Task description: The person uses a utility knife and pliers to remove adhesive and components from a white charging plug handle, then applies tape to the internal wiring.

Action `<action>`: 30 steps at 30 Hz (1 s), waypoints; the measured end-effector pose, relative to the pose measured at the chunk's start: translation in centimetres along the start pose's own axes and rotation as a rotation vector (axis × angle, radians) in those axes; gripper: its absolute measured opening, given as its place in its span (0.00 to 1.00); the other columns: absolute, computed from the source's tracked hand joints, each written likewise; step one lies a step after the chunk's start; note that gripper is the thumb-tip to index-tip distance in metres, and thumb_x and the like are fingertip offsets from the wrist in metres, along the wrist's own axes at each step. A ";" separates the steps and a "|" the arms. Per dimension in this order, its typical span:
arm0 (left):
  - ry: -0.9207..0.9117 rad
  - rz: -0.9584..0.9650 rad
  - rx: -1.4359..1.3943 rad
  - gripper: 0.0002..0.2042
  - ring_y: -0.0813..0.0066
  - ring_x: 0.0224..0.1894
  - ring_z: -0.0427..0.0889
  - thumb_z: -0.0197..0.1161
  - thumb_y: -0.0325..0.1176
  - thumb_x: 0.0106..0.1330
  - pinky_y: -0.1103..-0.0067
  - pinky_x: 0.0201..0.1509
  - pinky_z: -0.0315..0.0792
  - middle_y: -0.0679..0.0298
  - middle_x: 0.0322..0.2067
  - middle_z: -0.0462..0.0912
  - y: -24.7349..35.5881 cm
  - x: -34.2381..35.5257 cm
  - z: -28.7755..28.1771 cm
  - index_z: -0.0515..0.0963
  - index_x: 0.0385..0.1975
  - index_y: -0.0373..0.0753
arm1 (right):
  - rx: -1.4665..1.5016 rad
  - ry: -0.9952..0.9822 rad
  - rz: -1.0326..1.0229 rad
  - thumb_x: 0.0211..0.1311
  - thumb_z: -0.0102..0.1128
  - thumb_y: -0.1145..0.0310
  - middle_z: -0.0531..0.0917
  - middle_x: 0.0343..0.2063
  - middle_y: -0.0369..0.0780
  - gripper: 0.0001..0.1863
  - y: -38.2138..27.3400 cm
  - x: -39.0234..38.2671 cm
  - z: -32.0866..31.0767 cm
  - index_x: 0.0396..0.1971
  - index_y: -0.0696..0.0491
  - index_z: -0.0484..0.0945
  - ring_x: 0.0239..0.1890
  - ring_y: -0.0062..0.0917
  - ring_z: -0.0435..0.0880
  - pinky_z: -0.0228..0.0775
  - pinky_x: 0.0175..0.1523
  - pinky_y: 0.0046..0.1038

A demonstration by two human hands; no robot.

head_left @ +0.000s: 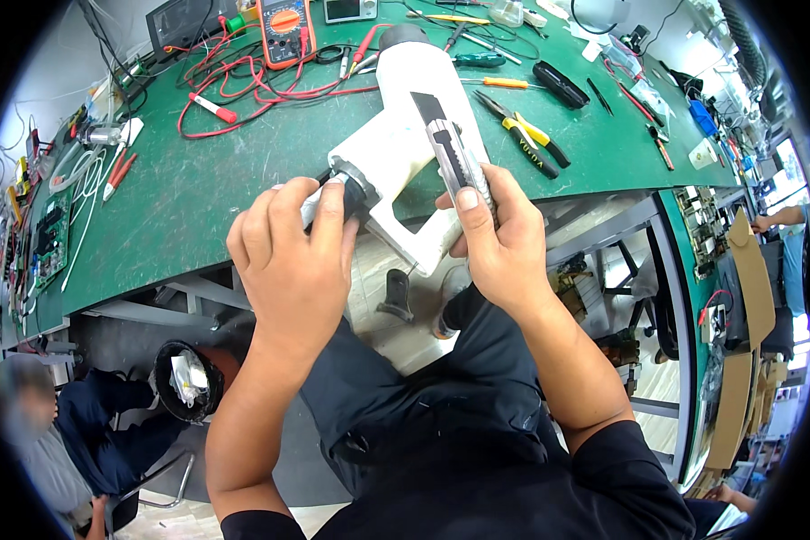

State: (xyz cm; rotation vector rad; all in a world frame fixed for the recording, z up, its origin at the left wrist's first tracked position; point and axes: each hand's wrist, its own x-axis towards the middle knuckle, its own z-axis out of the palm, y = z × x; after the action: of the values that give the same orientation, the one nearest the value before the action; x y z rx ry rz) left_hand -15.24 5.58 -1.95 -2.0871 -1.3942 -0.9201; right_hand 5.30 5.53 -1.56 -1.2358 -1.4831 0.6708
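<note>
A white handheld appliance (405, 90) with a looped handle lies over the near edge of the green table, its lower end jutting past the edge. My left hand (292, 238) is closed around a black round part (355, 193) at the appliance's left side opening. In my right hand (504, 229) is a utility knife (459, 157), its dark blade pointing up and away across the white body. The right thumb presses on the knife's grip. Whether the blade touches the appliance I cannot tell.
Beyond the appliance stand an orange multimeter (284, 31) and tangled red test leads (243, 76). Yellow-black pliers (526, 135), a screwdriver (508, 83) and a black case (561, 84) lie to the right. A waste bin (189, 382) stands below left. A seated person (54, 450) is at the lower left.
</note>
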 end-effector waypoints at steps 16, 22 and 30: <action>-0.167 -0.122 -0.245 0.26 0.46 0.55 0.75 0.72 0.28 0.54 0.60 0.60 0.69 0.49 0.51 0.78 -2.5 -0.7 1.9 0.75 0.54 0.34 | -0.108 0.068 -0.118 0.65 0.59 0.62 0.81 0.24 0.55 0.17 1.0 0.1 0.6 0.45 0.60 0.76 0.31 0.54 0.82 0.73 0.35 0.49; -0.134 -0.087 -0.265 0.26 0.44 0.52 0.76 0.73 0.33 0.56 0.59 0.59 0.69 0.46 0.48 0.79 -1.5 0.2 1.8 0.74 0.54 0.31 | -0.078 0.014 -0.085 0.68 0.55 0.64 0.81 0.30 0.57 0.16 0.3 -0.1 -0.8 0.49 0.58 0.72 0.37 0.57 0.80 0.71 0.42 0.51; -0.246 -0.306 -0.337 0.30 0.41 0.49 0.78 0.78 0.42 0.52 0.58 0.57 0.70 0.43 0.46 0.81 -1.4 1.4 -1.1 0.78 0.52 0.33 | -0.094 0.006 -0.080 0.70 0.55 0.65 0.81 0.28 0.53 0.16 0.4 0.0 0.4 0.51 0.57 0.71 0.34 0.52 0.81 0.72 0.39 0.45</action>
State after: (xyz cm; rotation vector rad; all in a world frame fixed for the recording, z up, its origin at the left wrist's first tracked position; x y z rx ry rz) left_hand -16.44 6.17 -0.16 -2.3363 -1.8322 -1.1134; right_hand 5.03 5.78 -2.04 -1.2410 -1.5659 0.5493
